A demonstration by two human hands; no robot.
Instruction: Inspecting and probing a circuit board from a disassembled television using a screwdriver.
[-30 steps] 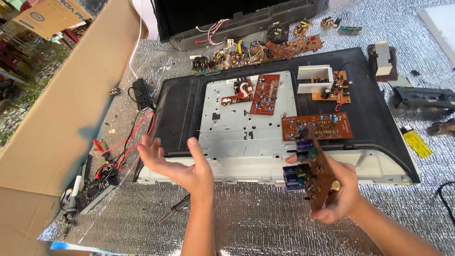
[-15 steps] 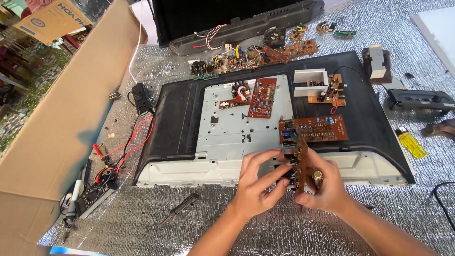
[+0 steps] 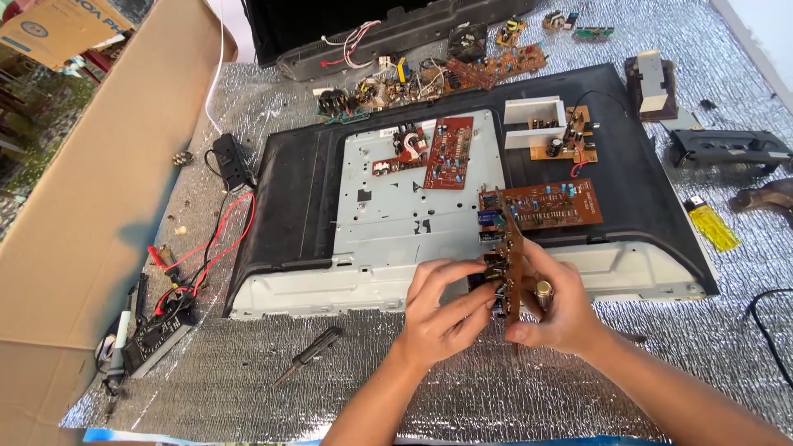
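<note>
A small brown circuit board (image 3: pixel 510 258) stands on edge between my two hands, above the near edge of an opened flat television back (image 3: pixel 413 206). My right hand (image 3: pixel 557 310) grips the board from the right side, thumb against its lower edge. My left hand (image 3: pixel 442 310) holds the left side, fingertips on the dark blue and black parts mounted there. Right behind it, another brown circuit board (image 3: pixel 552 204) lies flat on the black television shell.
A red circuit board (image 3: pixel 446 151) and a white box with a small board (image 3: pixel 549 128) sit on the television back. A screwdriver (image 3: pixel 310 353) lies on the silver foil mat; a multimeter with red leads (image 3: pixel 161 326), a cardboard sheet (image 3: pixel 91 190) left, a yellow lighter (image 3: pixel 712 225) right.
My left hand, open and empty a second ago, has moved right and taken hold of the board. The board has turned more upright and edge-on between both hands.
</note>
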